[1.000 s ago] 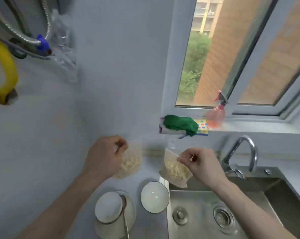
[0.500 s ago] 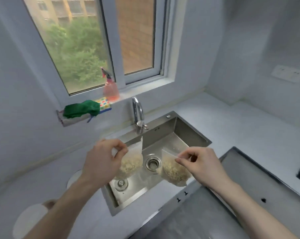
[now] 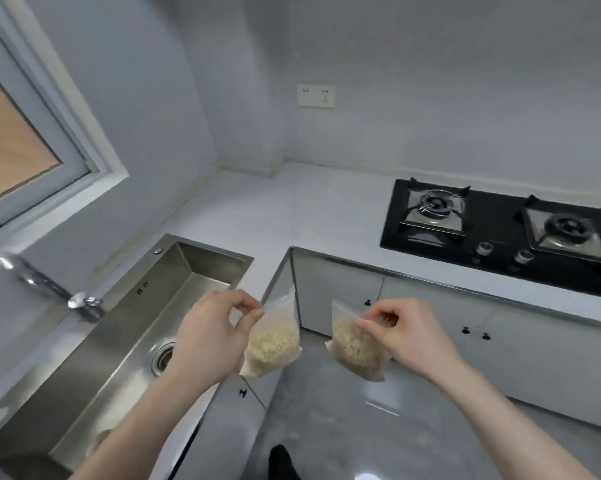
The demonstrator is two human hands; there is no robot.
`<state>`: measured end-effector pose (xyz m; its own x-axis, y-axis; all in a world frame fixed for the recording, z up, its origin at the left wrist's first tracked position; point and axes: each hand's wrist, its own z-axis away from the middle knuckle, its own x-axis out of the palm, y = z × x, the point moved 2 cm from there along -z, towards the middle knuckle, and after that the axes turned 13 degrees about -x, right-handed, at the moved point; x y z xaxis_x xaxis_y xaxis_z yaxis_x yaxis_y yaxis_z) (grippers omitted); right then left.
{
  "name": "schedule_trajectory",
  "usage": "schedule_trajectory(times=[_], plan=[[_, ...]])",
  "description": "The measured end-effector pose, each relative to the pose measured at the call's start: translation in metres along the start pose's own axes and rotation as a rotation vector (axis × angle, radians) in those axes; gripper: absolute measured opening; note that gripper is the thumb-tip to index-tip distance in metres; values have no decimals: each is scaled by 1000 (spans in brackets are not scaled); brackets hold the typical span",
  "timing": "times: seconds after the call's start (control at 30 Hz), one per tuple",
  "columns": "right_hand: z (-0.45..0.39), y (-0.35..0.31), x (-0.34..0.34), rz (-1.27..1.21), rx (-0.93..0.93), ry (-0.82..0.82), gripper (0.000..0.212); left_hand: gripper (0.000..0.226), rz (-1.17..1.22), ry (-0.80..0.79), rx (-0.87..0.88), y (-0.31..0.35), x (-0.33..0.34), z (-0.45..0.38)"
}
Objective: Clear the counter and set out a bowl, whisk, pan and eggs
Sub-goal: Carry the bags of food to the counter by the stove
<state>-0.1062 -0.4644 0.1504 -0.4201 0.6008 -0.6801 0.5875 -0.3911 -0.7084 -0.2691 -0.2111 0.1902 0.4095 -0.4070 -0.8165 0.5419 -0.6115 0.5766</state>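
Each hand carries a small clear plastic bag of pale grain in the air, in front of the corner of the white counter (image 3: 275, 209). My left hand (image 3: 212, 337) pinches the top of the left bag (image 3: 275, 344), which hangs over the counter edge beside the sink. My right hand (image 3: 403, 337) pinches the top corner of the right bag (image 3: 356, 348), which hangs over the grey floor. The two bags are a little apart. No bowl, whisk, pan or eggs are in view.
A steel sink (image 3: 119, 341) with a drain and a chrome tap (image 3: 50, 289) lies at the left under a window (image 3: 18, 143). A black two-burner gas hob (image 3: 500, 230) sits in the counter at the right, above white cabinet doors (image 3: 465, 327). A wall socket (image 3: 316, 95) is on the back wall.
My view has swung right, from the window and sink to the counter corner and hob. Both hands still hold their bags, now past the sink over the counter edge and floor.
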Motion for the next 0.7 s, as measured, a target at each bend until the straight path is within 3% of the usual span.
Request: schedule_trajectory(times=[0.33, 0.7], plan=[[69, 116, -112, 71, 349, 340, 14, 14, -8, -285, 346, 165, 132, -70], [67, 191, -230, 213, 542, 582, 18, 12, 113, -491, 600, 329, 247, -153]])
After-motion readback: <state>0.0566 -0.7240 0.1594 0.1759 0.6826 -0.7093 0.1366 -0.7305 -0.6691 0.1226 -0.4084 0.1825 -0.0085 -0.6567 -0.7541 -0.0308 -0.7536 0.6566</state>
